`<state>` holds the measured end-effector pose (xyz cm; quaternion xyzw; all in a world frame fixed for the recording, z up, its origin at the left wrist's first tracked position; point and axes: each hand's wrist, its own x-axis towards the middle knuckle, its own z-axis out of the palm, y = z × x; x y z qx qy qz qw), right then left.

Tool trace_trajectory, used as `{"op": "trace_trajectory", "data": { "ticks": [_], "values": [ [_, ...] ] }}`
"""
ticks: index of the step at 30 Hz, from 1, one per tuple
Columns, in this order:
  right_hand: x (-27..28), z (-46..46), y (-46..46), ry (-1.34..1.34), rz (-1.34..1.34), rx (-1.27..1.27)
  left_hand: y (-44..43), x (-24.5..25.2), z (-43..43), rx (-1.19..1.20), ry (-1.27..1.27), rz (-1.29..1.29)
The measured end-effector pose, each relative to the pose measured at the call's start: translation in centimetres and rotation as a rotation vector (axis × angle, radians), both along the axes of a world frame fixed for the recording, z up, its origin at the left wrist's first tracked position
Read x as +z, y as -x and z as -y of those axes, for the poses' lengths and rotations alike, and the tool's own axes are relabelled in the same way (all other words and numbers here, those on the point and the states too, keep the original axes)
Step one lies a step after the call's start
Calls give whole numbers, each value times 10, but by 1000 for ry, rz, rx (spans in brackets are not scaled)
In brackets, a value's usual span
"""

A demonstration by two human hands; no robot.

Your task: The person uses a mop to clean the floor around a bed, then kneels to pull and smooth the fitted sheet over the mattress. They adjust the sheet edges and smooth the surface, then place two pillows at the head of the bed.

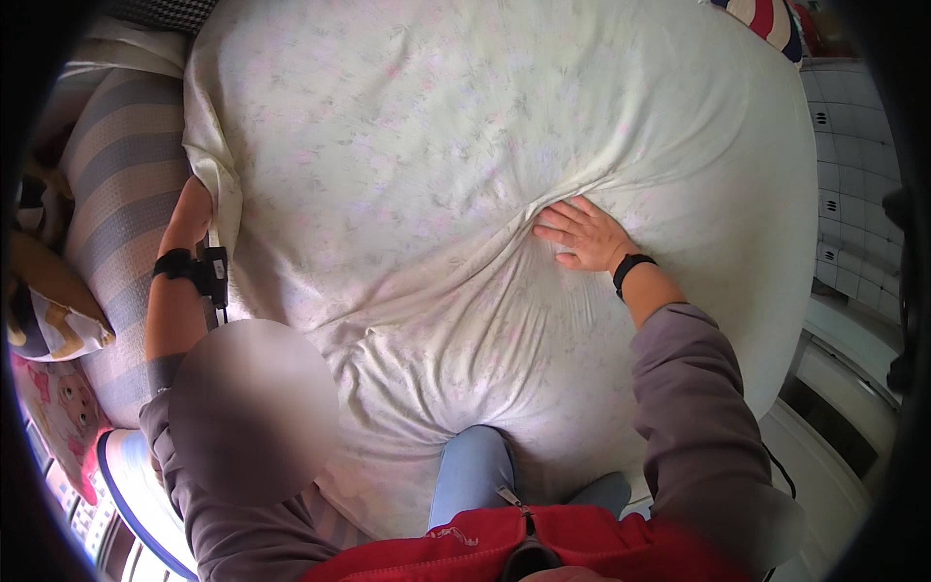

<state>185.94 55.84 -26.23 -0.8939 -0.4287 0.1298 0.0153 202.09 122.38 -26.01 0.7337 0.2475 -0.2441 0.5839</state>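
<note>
A pale bedsheet with a faint floral print covers the bed in front of me. My left hand is at the sheet's left edge, its fingers hidden under a fold of the cloth; whether they grip it cannot be told. Flat on the sheet, right of centre, lies my right hand with its fingers spread and holding nothing. Wrinkles run from its fingertips down towards my knee, which presses on the near part of the bed.
A striped bed cover lies along the left side, with patterned cushions beyond it. White storage boxes stand to the right of the bed. A striped cushion is at the top right.
</note>
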Motion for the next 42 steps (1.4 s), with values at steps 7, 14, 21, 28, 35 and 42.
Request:
{"op": "trace_trajectory", "data": {
  "ticks": [7, 14, 21, 28, 35, 42],
  "values": [
    [95, 58, 19, -381, 325, -633, -74, 121, -76, -157, -1579, 422],
    [-39, 79, 30, 98, 407, -1798, -111, 45, -137, -425, -1727, 276],
    [-72, 72, 36, 41, 599, -1756, -147, -15, -161, -450, -1347, 73],
    [-73, 68, 33, 37, 657, -1673, -100, 10, -87, 48, -551, 102],
    [-64, 68, 31, 49, 586, -1717, -49, 57, -15, 472, -217, 201],
    [-73, 72, 36, 63, 576, -1726, -46, 77, -28, 545, -181, 254]
  ]
}}
